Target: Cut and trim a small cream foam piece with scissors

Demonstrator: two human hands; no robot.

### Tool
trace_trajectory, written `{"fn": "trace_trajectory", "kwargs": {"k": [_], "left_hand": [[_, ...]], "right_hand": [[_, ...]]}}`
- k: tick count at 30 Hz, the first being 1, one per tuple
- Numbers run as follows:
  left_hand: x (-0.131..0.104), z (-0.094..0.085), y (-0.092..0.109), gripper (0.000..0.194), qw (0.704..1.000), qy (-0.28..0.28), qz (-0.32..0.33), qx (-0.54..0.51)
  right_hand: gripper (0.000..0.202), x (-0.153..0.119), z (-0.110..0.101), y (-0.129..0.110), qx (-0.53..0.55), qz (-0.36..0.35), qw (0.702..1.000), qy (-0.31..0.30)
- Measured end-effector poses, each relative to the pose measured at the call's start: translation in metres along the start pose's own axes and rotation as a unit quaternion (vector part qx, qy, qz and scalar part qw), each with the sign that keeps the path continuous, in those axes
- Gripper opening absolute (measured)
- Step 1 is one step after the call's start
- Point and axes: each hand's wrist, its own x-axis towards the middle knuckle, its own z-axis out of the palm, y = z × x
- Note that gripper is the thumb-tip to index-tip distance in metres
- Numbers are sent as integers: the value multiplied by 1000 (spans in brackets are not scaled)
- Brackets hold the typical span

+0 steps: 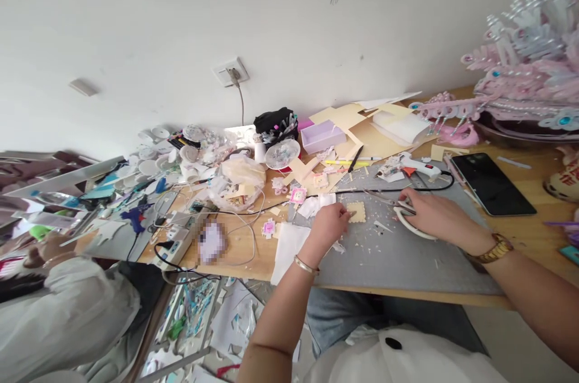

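My left hand is closed at the left edge of a small cream piece with a scalloped edge, its fingertips pinched on something too small to make out. To the right, my right hand is wrapped round the pale handles of a pair of scissors; the blades point left, over the grey cutting mat. White paper lies by my left wrist. Small paper scraps are scattered on the mat around the cream piece.
Behind the mat lie a white glue gun, a black cable and cream card sheets. A black phone lies at right, below pink beaded crowns. Another person's sleeve shows at left, near a blue glue gun.
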Motion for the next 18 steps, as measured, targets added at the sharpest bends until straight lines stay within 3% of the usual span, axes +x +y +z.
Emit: {"fn": "trace_trajectory", "kwargs": {"k": [3, 6, 12, 18], "left_hand": [[2, 1, 4, 24, 997, 39, -6, 64], [6, 3, 8, 26, 993, 34, -21, 111], [7, 2, 14, 34, 989, 30, -35, 143], [2, -1, 12, 34, 992, 68, -34, 101]], "right_hand": [[35, -8, -10, 1, -19, 0, 1000, -11], [37, -16, -13, 2, -27, 8, 999, -14], [30, -24, 5, 4, 3, 21, 1000, -22], [29, -24, 19, 5, 17, 46, 999, -13]]}}
